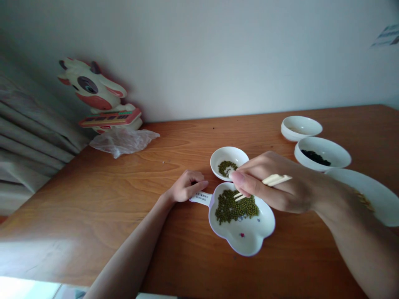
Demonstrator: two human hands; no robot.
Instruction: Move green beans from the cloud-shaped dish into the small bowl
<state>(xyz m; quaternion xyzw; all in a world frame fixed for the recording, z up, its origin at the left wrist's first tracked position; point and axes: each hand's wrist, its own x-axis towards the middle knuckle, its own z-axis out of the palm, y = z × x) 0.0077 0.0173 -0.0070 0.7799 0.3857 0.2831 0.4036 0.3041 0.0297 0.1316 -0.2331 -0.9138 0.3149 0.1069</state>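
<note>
My right hand (274, 182) is closed around a pair of light wooden chopsticks (276, 179). Their tips are over the green mung beans (233, 207) in a white flower-shaped dish (249, 243) with a lilac rim. Whether a bean is pinched between the tips is too small to tell. With fingers curled, my left hand (188, 187) grips the end of the dish's short labelled handle (202, 198). Just behind the dish stands a small white bowl (216, 160) with some mung beans in it, partly hidden by my right fingers.
On the right are a white bowl (286, 131), another bowl (341, 160) with dark pieces, and a larger white dish (385, 203) with yellowish pieces, partly behind my right forearm. A cow-shaped toy keyboard (109, 118) and a clear plastic bag (124, 142) occupy the table's back left.
</note>
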